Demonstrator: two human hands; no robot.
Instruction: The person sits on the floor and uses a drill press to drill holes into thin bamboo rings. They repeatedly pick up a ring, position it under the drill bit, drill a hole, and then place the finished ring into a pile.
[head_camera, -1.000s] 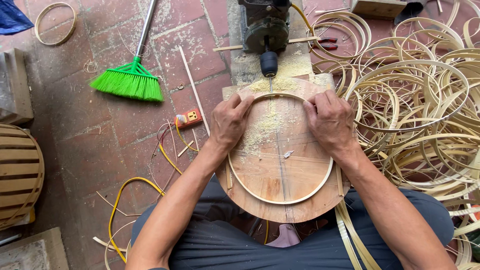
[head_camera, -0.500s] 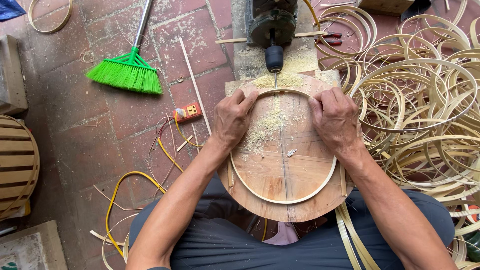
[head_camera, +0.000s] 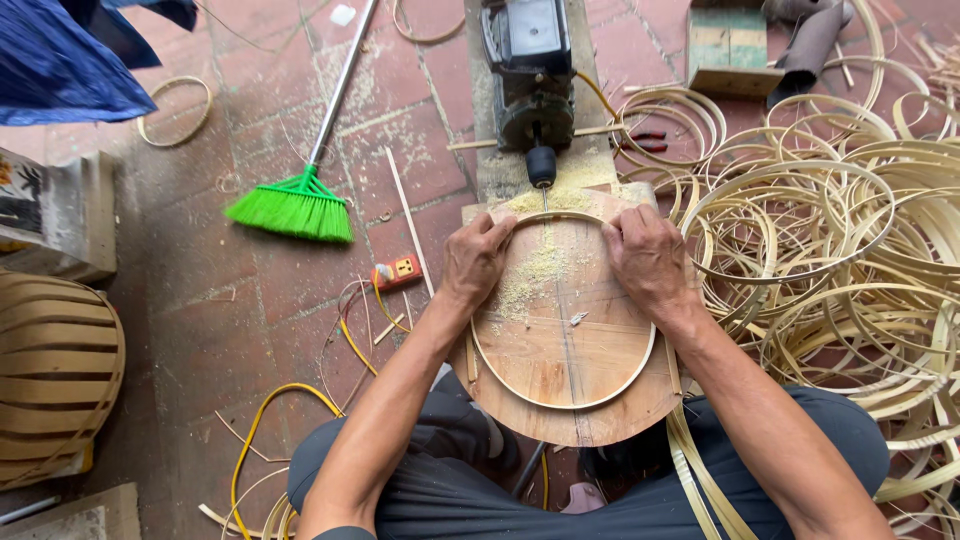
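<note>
Hands first: we see the left hand (head_camera: 478, 260) and right hand (head_camera: 648, 262) pressing a thin bamboo hoop (head_camera: 563, 402) flat on a round wooden board (head_camera: 560, 340) over the lap, fingers curled on the hoop's top arc at 11 and 1 o'clock. At 12 o'clock a drill (head_camera: 532, 85) points its bit (head_camera: 545, 196) at the hoop's top edge, with sawdust (head_camera: 535, 270) scattered below it. At 3 o'clock we see a heap of hoops (head_camera: 840, 250). At 10 o'clock lies a green broom (head_camera: 295, 205); at 9 o'clock, a slatted basket (head_camera: 55, 380), its contents hidden from us. An orange socket (head_camera: 398, 271) sits just left of the board.
</note>
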